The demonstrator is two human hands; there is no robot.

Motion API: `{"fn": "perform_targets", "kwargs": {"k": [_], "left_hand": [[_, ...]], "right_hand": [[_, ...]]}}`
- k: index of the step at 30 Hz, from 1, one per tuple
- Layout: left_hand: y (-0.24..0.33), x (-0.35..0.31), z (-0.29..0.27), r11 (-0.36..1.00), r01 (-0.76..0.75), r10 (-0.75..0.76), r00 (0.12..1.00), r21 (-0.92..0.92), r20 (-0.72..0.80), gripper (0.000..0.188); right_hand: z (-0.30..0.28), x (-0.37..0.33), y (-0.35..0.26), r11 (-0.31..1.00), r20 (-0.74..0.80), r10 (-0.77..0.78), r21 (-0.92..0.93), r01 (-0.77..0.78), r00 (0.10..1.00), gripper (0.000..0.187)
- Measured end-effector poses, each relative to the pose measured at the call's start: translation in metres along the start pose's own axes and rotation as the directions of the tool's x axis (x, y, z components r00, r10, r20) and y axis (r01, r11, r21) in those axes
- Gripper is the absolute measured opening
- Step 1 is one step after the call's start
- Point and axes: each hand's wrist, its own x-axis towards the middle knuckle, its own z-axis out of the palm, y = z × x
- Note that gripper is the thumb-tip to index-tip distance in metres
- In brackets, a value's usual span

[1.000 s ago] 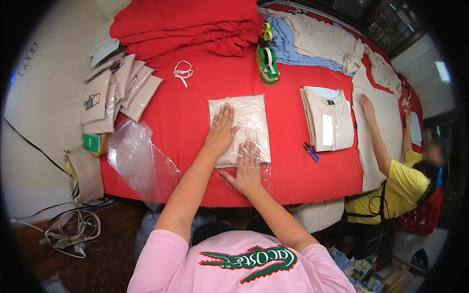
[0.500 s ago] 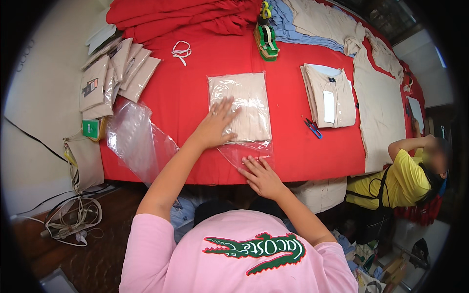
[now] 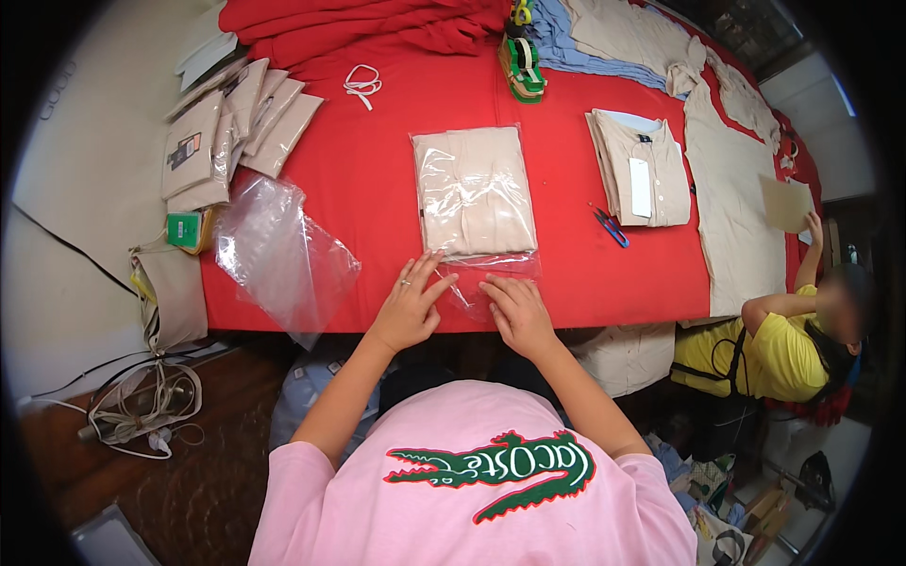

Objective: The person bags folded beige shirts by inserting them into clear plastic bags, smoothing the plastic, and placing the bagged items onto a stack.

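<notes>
A folded beige shirt in a clear plastic bag lies in front of me on the red-covered table, the bag's loose flap toward me. My left hand rests at the near left corner of the bag, its fingers stretched out and apart, with a ring on one of them. At the flap's right side, my right hand lies with fingers extended over the thin plastic. Both hands touch the flap; neither visibly grips it.
Bagged garments are piled at the left, beside empty clear bags. A green tape dispenser stands at the far side. On the right are blue-handled thread snips, folded shirts and a person in yellow holding a card.
My left hand has slid off the shirt's middle down to the bag's near edge. My right hand has shifted slightly, and the person at the right has raised a card.
</notes>
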Motion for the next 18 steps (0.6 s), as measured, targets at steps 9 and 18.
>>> {"fn": "perform_targets", "kwargs": {"k": [9, 18], "left_hand": [[-0.001, -0.001, 0.004, 0.984, -0.075, 0.090, 0.992, 0.163, -0.086, 0.008], [-0.001, -0.052, 0.018, 0.998, 0.033, -0.019, 0.973, 0.058, -0.231, 0.009]], "right_hand": [[0.028, 0.066, 0.023, 0.967, 0.173, -0.085, -0.222, 0.123, 0.981, 0.065], [-0.006, 0.052, 0.029, 0.991, 0.065, 0.040, -0.127, -0.031, 0.997, 0.063]]}}
